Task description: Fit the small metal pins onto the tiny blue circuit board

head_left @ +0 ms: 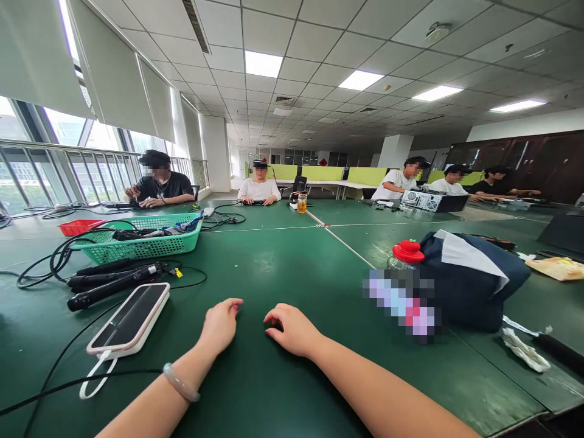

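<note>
My left hand (pixel 219 325) rests on the green table (pixel 255 383), fingers curled in and thumb tucked close under the index finger. No object shows in it. A pale bangle (pixel 181 382) circles that wrist. Across a small gap, my right hand (pixel 292 330) lies with bent fingers, thumb and index finger apart and nothing between them. To the left of my left hand lies a phone-like device (pixel 132 319) in a white and pink case, with a white cable (pixel 99 377) plugged into its near end.
Black rod-shaped devices (pixel 114 286) with cords lie left, before a green basket (pixel 146 246) of cables and a red tray (pixel 79 227). Right are a red-lidded bottle (pixel 407 252), a dark bag (pixel 469 286) and crumpled tissue (pixel 524 351). Several people sit around the table; a computer case (pixel 433 201) stands farther back.
</note>
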A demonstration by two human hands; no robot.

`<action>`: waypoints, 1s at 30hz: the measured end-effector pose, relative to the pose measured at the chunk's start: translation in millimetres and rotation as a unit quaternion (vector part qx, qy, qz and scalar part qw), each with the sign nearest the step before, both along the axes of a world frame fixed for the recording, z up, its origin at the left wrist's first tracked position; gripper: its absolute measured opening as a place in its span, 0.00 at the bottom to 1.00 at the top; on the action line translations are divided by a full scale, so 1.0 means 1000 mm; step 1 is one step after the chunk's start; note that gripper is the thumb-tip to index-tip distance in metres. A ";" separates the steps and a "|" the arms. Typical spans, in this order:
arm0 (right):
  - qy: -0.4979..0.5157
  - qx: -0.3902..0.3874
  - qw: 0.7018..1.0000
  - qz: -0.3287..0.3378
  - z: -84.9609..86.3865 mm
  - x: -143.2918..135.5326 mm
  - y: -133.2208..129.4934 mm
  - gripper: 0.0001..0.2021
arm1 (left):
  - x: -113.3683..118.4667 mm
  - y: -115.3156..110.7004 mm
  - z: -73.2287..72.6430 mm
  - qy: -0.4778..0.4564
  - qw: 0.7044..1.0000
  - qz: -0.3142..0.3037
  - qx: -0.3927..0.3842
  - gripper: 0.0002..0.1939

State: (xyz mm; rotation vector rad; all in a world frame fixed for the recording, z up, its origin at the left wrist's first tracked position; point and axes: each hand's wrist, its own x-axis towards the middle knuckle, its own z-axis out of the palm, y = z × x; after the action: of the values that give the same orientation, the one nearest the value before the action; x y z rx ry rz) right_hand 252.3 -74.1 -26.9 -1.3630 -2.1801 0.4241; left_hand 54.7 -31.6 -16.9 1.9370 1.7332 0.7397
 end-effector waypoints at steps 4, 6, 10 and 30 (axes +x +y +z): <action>0.015 0.004 1.000 -0.002 -0.003 0.000 0.003 0.07 | 0.032 -0.020 -0.003 -0.091 0.994 -0.064 -0.018 0.16; 0.020 0.003 1.000 -0.007 -0.005 0.001 0.004 0.08 | 0.045 -0.025 -0.004 -0.146 0.987 -0.061 -0.039 0.16; 0.032 0.012 0.999 -0.022 -0.005 0.003 0.007 0.09 | 0.072 -0.030 -0.006 -0.278 0.957 -0.043 -0.070 0.15; 0.042 -0.029 0.999 0.001 0.000 0.007 0.013 0.06 | -0.022 0.001 0.007 -0.148 0.972 -0.178 -0.043 0.19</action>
State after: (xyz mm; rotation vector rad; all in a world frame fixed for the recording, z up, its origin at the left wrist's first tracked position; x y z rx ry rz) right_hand 259.4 -61.5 -27.3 -1.3504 -2.1163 0.5392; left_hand 33.0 -31.1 -9.9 1.8923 1.1819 0.7592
